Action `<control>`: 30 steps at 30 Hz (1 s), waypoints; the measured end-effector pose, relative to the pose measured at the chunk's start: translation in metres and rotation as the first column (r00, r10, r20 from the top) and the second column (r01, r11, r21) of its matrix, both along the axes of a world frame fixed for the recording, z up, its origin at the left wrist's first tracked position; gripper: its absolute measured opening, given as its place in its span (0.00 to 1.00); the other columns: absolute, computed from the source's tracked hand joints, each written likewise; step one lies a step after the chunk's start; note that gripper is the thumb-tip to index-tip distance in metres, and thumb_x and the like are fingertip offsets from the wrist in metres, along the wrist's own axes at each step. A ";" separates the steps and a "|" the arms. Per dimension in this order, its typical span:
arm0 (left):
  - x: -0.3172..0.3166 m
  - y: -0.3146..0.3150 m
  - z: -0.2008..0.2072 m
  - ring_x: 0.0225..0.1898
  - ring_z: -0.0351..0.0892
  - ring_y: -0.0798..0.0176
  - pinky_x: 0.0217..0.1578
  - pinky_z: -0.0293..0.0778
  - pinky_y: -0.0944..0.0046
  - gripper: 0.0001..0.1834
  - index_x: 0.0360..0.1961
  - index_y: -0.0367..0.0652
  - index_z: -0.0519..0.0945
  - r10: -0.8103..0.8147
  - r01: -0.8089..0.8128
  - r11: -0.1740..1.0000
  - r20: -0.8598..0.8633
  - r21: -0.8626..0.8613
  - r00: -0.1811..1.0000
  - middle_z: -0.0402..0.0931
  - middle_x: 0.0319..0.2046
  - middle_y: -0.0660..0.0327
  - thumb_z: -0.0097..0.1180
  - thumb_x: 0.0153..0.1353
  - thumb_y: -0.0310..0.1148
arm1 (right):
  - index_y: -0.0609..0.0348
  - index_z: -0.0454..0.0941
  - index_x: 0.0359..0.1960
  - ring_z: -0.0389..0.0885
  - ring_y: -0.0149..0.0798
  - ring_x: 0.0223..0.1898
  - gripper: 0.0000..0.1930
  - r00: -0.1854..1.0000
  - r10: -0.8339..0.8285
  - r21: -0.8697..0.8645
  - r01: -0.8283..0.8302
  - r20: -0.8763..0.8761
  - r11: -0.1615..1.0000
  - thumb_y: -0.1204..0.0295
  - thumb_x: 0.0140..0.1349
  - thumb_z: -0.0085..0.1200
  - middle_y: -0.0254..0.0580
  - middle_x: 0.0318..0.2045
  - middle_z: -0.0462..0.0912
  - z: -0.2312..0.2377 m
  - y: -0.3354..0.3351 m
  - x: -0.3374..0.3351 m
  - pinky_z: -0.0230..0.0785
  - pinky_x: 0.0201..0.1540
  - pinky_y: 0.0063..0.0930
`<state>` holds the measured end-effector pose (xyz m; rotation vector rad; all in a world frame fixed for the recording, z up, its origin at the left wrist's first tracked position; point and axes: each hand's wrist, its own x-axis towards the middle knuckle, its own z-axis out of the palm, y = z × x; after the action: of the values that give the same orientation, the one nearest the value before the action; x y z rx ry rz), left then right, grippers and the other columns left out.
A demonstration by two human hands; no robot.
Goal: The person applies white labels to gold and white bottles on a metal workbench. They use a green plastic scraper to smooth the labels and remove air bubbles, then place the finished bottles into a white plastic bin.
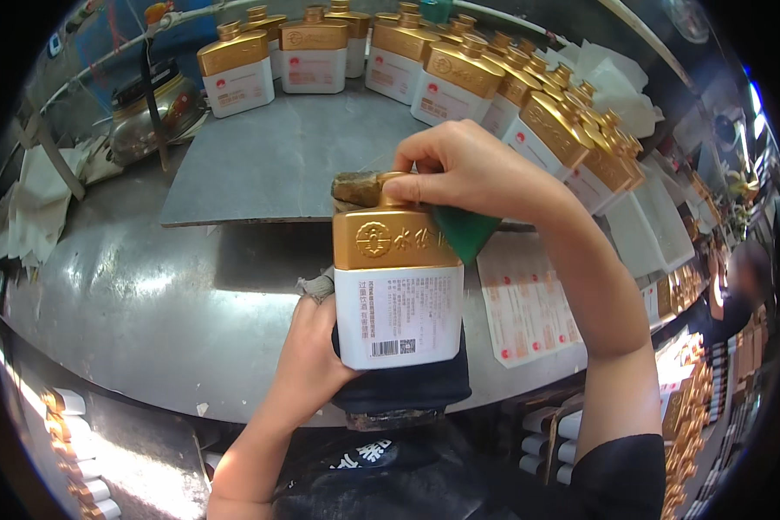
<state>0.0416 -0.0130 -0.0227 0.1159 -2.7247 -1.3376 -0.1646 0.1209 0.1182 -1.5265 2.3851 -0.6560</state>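
Note:
A flat bottle (399, 303) with a gold shoulder and white lower body stands upright in front of me, its printed label facing me. My right hand (464, 178) pinches its neck from above, thumb and fingers closed. A green pointed flat piece (470, 232) sticks out below that palm; whether the hand grips it too is hidden. My left hand (308, 347) holds the bottle's lower left side, most of its fingers hidden behind. Near those fingers a greyish cloth (317, 286) shows. A worn brown block (355, 187) sits by the bottle's left shoulder.
Similar gold-and-white bottles (459, 78) stand along the back and right of a grey board (260, 165) on the metal table (130, 303). A label sheet (529, 303) lies at right. A metal pot (156, 113) stands back left. Another person (737, 286) is at far right.

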 end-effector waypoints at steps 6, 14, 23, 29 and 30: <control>0.030 0.027 0.028 0.61 0.66 0.46 0.62 0.62 0.52 0.37 0.57 0.34 0.74 0.149 -0.181 0.983 -0.537 -0.007 0.831 0.71 0.56 0.48 0.73 0.41 0.25 | 0.62 0.77 0.43 0.76 0.20 0.28 0.14 0.924 0.244 -0.344 -0.137 0.293 0.929 0.62 0.68 0.54 0.31 0.24 0.79 0.017 0.029 0.004 0.71 0.32 0.14; -0.014 0.060 0.027 0.70 0.51 0.43 0.70 0.43 0.41 0.49 0.65 0.51 0.70 -0.132 -0.101 0.842 -0.384 -0.531 0.914 0.59 0.66 0.45 0.74 0.35 0.26 | 0.60 0.80 0.49 0.76 0.20 0.24 0.15 0.953 -0.148 -0.320 0.232 0.265 0.919 0.63 0.68 0.52 0.33 0.26 0.83 0.003 0.107 -0.012 0.69 0.28 0.12; 0.015 0.007 -0.002 0.66 0.62 0.52 0.67 0.53 0.55 0.24 0.63 0.31 0.66 0.297 -0.263 0.955 -0.464 0.137 0.834 0.65 0.62 0.49 0.50 0.66 0.25 | 0.55 0.83 0.43 0.84 0.47 0.33 0.11 0.801 -0.573 0.101 0.593 -0.175 0.799 0.67 0.61 0.54 0.47 0.32 0.85 -0.112 0.278 0.005 0.75 0.38 0.37; 0.001 -0.001 0.014 0.43 0.81 0.51 0.46 0.77 0.56 0.23 0.46 0.28 0.78 0.320 -0.504 0.847 -0.594 -0.170 0.738 0.79 0.44 0.49 0.48 0.71 0.43 | 0.48 0.83 0.47 0.82 0.49 0.37 0.15 0.756 -0.580 0.167 0.642 -0.304 0.748 0.71 0.59 0.51 0.47 0.34 0.84 -0.172 0.322 -0.018 0.74 0.40 0.41; -0.003 -0.004 0.014 0.43 0.80 0.51 0.46 0.77 0.56 0.22 0.45 0.28 0.78 0.305 -0.509 0.841 -0.615 -0.183 0.727 0.79 0.44 0.49 0.48 0.71 0.42 | 0.49 0.82 0.48 0.81 0.49 0.38 0.16 0.768 -0.573 0.197 0.633 -0.286 0.749 0.72 0.59 0.51 0.46 0.35 0.83 -0.174 0.322 -0.021 0.73 0.41 0.41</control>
<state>0.0386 -0.0168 -0.0082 0.2407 -2.1844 -0.6196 -0.1858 0.4429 -0.0559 -0.7017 3.0013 -0.2346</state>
